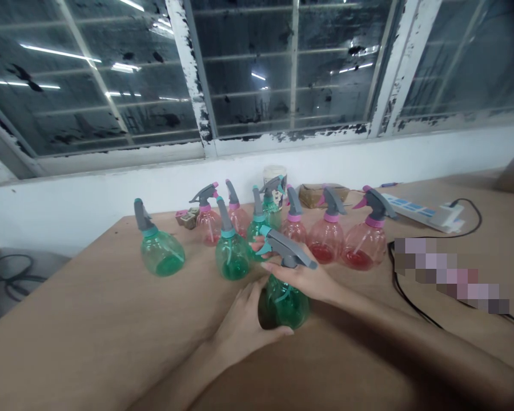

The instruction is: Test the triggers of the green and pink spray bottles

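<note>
Forearms (pixel 394 325) are extending in from the bottom and lower right of the frame. Just below centre, the right hand (pixel 308 277) is gripping a green bottle (pixel 290 305) by the neck, while the left hand (pixel 244 322) is curving around its lower left side, thumb and fingers spread; whether it is touching, I cannot tell. Across the middle, four other green bottles (pixel 233 257) and five pink bottles (pixel 325 237) are standing on the surface (pixel 124 337). A power strip (pixel 420 212) is lying at right, and a cup (pixel 274 171) is standing near the wall (pixel 163 180).
</note>
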The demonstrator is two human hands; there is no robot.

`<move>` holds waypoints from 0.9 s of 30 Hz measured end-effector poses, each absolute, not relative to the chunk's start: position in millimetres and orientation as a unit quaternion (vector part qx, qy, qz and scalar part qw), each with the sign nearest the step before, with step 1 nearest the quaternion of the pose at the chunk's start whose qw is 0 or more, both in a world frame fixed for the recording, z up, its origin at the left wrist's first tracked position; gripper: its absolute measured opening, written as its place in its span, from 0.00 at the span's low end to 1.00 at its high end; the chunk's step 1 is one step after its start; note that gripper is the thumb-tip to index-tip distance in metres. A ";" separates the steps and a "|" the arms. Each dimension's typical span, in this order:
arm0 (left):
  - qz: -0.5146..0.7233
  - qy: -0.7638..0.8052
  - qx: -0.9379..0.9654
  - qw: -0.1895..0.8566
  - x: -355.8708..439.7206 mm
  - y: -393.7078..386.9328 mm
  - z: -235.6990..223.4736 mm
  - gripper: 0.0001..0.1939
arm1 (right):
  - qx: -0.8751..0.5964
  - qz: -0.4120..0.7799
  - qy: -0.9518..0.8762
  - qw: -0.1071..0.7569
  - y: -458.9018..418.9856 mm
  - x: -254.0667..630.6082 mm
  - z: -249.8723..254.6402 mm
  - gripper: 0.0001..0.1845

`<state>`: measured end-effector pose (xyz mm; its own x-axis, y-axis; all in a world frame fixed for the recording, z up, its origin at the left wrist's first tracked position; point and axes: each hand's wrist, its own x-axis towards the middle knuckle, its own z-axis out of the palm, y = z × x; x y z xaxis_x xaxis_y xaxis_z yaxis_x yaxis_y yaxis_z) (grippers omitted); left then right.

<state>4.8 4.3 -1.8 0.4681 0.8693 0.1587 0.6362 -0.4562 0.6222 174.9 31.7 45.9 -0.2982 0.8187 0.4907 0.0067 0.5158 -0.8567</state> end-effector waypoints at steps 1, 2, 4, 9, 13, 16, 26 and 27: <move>0.233 0.459 0.821 0.246 4.7 3.9 -1.8 0.41 | -0.292 0.394 -0.704 0.514 31.7 174.8 46.2 0.19; 0.231 0.459 0.823 0.243 4.7 3.7 -1.8 0.42 | -0.291 0.395 -0.704 0.514 31.6 174.8 46.7 0.18; 0.228 0.458 0.825 0.241 4.9 3.4 -1.5 0.42 | -0.292 0.395 -0.706 0.511 31.0 174.9 48.6 0.16; 0.218 0.462 0.824 0.244 6.3 3.1 0.6 0.43 | -0.323 0.362 -0.721 0.495 28.2 175.6 55.9 0.12; 0.225 0.466 0.818 0.250 6.7 1.7 1.0 0.43 | -0.357 0.334 -0.727 0.481 28.3 175.1 56.5 0.12; 0.225 0.462 0.820 0.253 6.6 1.5 0.6 0.42 | -0.367 0.330 -0.721 0.487 28.5 173.8 54.2 0.12; 0.216 0.439 0.839 0.239 6.0 2.5 -1.8 0.44 | -0.351 0.326 -0.731 0.486 25.8 175.4 55.2 0.11; 0.214 0.445 0.837 0.236 6.3 2.4 -1.9 0.44 | -0.352 0.323 -0.732 0.485 26.7 176.2 54.3 0.12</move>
